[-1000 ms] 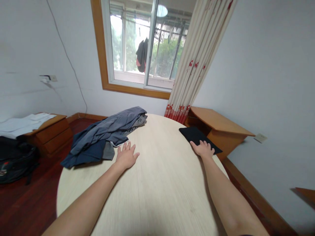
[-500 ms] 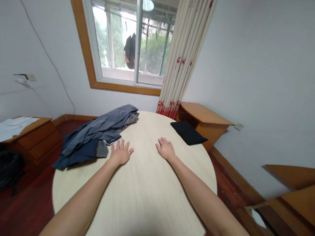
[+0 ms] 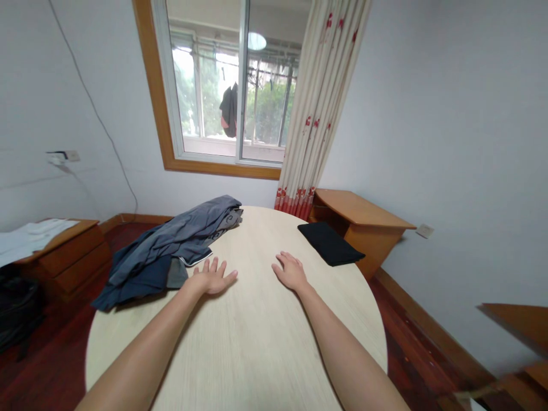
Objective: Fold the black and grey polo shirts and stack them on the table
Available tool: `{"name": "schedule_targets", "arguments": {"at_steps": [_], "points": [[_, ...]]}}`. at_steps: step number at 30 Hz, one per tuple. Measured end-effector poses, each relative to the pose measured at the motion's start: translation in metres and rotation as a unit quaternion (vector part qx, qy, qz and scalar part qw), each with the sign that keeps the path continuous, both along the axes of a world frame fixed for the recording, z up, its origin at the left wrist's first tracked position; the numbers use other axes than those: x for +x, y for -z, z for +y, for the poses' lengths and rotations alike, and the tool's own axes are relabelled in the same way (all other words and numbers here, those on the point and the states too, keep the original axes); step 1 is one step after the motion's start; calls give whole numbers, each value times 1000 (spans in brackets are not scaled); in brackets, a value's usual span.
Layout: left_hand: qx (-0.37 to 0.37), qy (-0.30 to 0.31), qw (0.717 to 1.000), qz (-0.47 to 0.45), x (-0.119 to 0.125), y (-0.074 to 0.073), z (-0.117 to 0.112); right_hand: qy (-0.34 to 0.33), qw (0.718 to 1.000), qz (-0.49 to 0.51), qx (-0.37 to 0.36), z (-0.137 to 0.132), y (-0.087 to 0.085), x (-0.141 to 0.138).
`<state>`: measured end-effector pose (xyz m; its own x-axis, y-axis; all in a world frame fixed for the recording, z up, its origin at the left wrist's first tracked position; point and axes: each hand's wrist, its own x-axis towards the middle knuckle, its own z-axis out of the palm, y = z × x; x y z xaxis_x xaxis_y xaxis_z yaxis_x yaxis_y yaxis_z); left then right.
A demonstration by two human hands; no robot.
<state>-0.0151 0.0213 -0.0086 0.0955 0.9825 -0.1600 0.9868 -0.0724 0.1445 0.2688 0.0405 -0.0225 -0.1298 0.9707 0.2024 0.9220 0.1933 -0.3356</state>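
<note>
My left hand point(image 3: 213, 277) is open with its fingers spread, over the pale wooden round table point(image 3: 248, 337). Just beyond its fingertips lies a rumpled heap of grey and navy clothes point(image 3: 171, 245), which hangs a little over the table's left edge. My right hand point(image 3: 290, 270) rests nearer the middle of the table, fingers stretched forward and slightly curved, holding nothing. Farther right, apart from that hand, a flat folded black cloth point(image 3: 330, 243) lies at the table's right edge.
Behind the table at right stands a wooden desk point(image 3: 363, 209) beside a floral curtain point(image 3: 314, 120). A low wooden cabinet point(image 3: 72, 257) with white papers on top is at left, with a black bag point(image 3: 19, 308) on the floor by it. Ahead is a window point(image 3: 240, 114).
The camera view has tipped up slightly, so everything sits lower in the picture. My left hand has turned a little, its thumb now raised outward. Clothes and black cloth lie as before.
</note>
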Motion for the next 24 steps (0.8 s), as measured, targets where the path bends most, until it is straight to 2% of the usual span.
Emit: {"name": "schedule_targets", "arguments": {"at_steps": [3, 6, 8, 10, 12, 15, 19, 24], "points": [[-2, -13, 1000, -4, 3, -10, -17, -28, 1000, 8, -2, 6, 2, 10], [94, 10, 993, -68, -2, -36, -27, -48, 999, 9, -4, 9, 4, 17], [225, -35, 969, -96, -12, -56, -29, -57, 998, 9, -10, 9, 6, 20], [336, -108, 932, -84, -26, -70, -29, -60, 998, 11, -12, 8, 6, 20], [379, -172, 907, -59, -42, -77, -31, -59, 998, 13, -11, 6, 7, 20], [366, -234, 900, -45, -67, -79, -33, -56, 998, 13, -10, 4, 7, 19], [317, -273, 907, -45, -93, -77, -33, -57, 998, 11, -13, 4, 6, 19], [303, -276, 912, -25, -100, -80, -31, -60, 998, 13, -11, 4, 6, 20]]}}
